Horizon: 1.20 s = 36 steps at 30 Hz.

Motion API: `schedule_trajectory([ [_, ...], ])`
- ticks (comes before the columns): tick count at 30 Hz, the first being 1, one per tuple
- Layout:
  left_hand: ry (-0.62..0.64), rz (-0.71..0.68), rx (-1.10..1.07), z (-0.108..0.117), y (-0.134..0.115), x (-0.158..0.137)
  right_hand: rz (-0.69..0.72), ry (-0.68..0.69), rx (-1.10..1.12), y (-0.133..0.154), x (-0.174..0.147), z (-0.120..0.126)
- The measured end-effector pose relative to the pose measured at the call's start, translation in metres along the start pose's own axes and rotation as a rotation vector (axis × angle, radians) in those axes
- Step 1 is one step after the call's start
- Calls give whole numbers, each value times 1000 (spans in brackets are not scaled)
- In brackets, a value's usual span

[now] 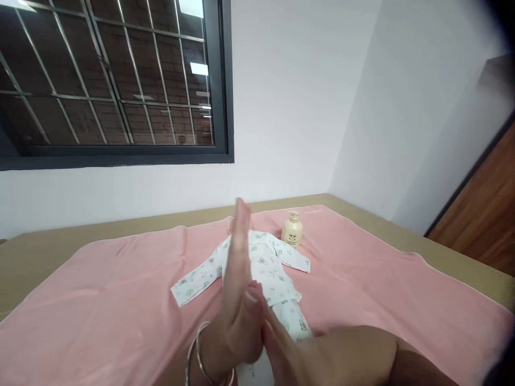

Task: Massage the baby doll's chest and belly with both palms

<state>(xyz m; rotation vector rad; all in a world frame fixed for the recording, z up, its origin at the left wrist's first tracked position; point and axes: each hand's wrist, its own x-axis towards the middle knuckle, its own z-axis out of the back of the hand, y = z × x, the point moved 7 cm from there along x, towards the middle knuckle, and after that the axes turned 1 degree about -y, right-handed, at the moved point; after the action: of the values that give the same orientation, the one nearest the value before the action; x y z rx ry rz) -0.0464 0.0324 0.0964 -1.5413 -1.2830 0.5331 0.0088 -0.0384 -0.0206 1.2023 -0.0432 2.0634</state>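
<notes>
My left hand is raised edge-on at the centre, fingers stretched upward together, with silver bangles on its wrist. My right hand comes from the lower right and presses against the lower palm of the left. Its fingers are partly hidden and slightly blurred, but look flat. Neither hand shows anything held. Beyond them, a white baby top with small prints lies spread out, sleeves apart. Matching baby pants lie below it, partly covered by my hands. A cream pump bottle stands behind the right sleeve.
A pink blanket with some creases covers most of the tan surface. White walls meet at a corner behind it. A dark-framed barred window is at the upper left, and a brown wooden panel at the right.
</notes>
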Motion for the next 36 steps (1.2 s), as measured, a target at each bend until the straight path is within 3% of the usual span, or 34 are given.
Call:
schedule_trajectory([
  [2,-99,-120,26,8,-11,6,138,-1,57,13,14,15],
  [6,-169,-344,114,16,-25,23,203,-104,178,16,50,47],
  [8,-195,-426,178,23,-23,39,237,-201,176,7,63,55],
  [10,-218,-413,275,33,-9,60,242,-248,74,-14,73,50],
  [13,-341,-310,365,61,27,92,61,-216,-120,-71,83,32],
  [16,-376,-169,521,87,66,117,-52,-15,-263,-122,86,9],
  [19,-300,-89,695,100,96,132,-107,86,-277,-152,86,1],
  [22,-229,-121,821,102,116,135,-128,157,-264,-166,87,-4],
  [28,-204,-291,1005,98,148,132,-163,224,-134,-186,87,-11],
  [33,-234,-393,1077,99,157,130,-456,254,-294,-208,70,-8],
  [36,-257,-419,1054,100,157,127,-559,296,-449,-200,60,-11],
])
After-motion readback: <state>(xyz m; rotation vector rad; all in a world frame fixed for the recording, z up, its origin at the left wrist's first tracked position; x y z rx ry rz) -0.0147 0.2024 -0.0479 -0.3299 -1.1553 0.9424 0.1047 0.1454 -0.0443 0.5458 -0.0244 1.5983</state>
